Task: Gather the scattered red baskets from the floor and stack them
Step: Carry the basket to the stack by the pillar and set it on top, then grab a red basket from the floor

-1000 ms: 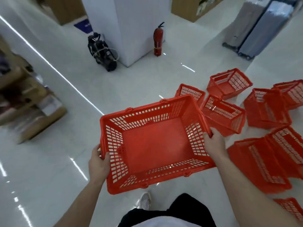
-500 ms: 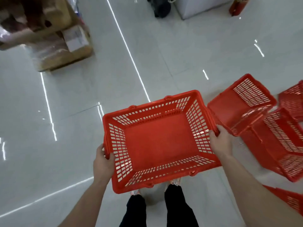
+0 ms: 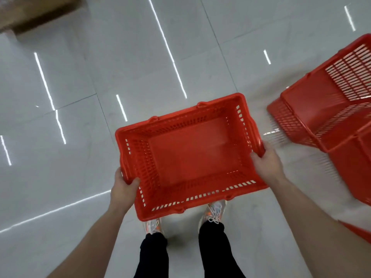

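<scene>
Red basket (image 3: 188, 155) carried level above white floor tiles (image 3: 80, 67), over the person's sneakers (image 3: 213, 211).
Left hand (image 3: 123, 188) clamps the left rim, right hand (image 3: 266, 161) wraps the right rim, fingers curled tight; two more red baskets (image 3: 325, 109) lie tipped just to the right.

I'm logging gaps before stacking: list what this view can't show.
Head view only:
- Tipped baskets: cut off by the right edge, count unknown.
- Floor under the held basket: hidden; contact unclear.
- Left hand, right hand: fingertips hidden behind the rim.
- Brown object: cropped, blurred.
</scene>
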`<action>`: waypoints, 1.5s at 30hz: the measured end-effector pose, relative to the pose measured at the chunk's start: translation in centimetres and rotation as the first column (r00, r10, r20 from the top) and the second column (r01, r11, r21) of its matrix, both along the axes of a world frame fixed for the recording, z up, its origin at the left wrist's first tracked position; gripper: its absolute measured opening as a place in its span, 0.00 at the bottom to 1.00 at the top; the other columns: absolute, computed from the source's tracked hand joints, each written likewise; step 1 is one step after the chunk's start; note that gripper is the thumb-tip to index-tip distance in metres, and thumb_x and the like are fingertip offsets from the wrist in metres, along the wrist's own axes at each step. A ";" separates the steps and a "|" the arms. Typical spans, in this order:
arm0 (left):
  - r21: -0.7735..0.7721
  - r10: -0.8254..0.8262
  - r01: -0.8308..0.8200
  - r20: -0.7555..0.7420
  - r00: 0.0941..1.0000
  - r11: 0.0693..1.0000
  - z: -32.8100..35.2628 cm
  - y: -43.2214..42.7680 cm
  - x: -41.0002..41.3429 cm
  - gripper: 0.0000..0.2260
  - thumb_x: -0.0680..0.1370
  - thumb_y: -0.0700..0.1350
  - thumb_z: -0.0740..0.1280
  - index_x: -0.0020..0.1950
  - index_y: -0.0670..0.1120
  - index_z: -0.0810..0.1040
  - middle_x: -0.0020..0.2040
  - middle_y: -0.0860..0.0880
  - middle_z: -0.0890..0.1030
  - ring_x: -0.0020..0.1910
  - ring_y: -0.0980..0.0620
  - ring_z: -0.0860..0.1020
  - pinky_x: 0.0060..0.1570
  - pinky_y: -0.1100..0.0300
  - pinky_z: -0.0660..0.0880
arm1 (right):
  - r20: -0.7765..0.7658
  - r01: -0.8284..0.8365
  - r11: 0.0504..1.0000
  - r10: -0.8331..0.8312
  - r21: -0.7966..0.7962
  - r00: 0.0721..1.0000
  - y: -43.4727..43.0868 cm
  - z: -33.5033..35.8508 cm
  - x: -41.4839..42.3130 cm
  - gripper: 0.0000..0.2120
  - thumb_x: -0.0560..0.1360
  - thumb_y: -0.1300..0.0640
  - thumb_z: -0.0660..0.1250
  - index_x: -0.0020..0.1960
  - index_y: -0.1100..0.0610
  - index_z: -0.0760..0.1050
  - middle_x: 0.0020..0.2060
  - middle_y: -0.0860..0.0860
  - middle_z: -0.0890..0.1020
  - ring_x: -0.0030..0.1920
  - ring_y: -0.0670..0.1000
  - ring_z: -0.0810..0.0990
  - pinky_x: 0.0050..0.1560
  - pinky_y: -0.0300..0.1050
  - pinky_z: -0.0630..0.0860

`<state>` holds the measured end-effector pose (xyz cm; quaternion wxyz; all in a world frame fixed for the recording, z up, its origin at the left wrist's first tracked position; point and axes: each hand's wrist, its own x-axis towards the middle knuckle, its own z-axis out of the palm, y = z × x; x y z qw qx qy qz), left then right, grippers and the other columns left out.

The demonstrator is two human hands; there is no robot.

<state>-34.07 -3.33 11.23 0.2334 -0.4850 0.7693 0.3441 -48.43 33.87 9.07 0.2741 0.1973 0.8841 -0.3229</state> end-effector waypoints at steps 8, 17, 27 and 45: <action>0.007 -0.456 0.473 0.276 0.846 0.881 5.4 3.0 -1.0 0.31 0.77 0.53 0.68 0.76 0.44 0.62 0.72 0.41 0.69 0.67 0.40 0.72 0.61 0.47 0.70 | 0.190 -0.241 0.960 0.213 0.142 0.959 1.5 3.2 3.6 0.25 0.77 0.50 0.66 0.71 0.57 0.70 0.64 0.59 0.74 0.64 0.61 0.74 0.61 0.55 0.72; 0.018 -0.775 0.776 0.069 0.628 0.631 24.7 12.9 -5.6 0.34 0.74 0.62 0.65 0.75 0.46 0.67 0.71 0.45 0.73 0.66 0.45 0.74 0.65 0.49 0.71 | 0.113 -0.076 0.989 0.062 0.127 0.992 7.3 24.5 7.7 0.29 0.75 0.47 0.68 0.73 0.55 0.69 0.68 0.57 0.72 0.68 0.61 0.72 0.65 0.53 0.72; -0.061 -0.979 0.992 -0.179 0.094 0.106 37.8 25.4 0.3 0.30 0.76 0.56 0.68 0.73 0.41 0.69 0.70 0.41 0.74 0.69 0.43 0.71 0.65 0.53 0.67 | 0.023 0.313 0.896 -0.337 0.316 0.941 13.2 39.8 31.1 0.30 0.73 0.46 0.68 0.73 0.55 0.69 0.68 0.57 0.73 0.67 0.61 0.73 0.64 0.55 0.73; -0.141 -0.700 0.734 -0.226 -0.677 -0.664 46.4 42.6 33.5 0.33 0.76 0.59 0.67 0.76 0.44 0.65 0.73 0.44 0.71 0.68 0.45 0.73 0.65 0.52 0.70 | -0.030 0.913 0.212 -0.971 0.349 0.237 9.3 47.7 83.8 0.28 0.72 0.40 0.66 0.67 0.54 0.73 0.63 0.58 0.76 0.61 0.61 0.76 0.58 0.54 0.76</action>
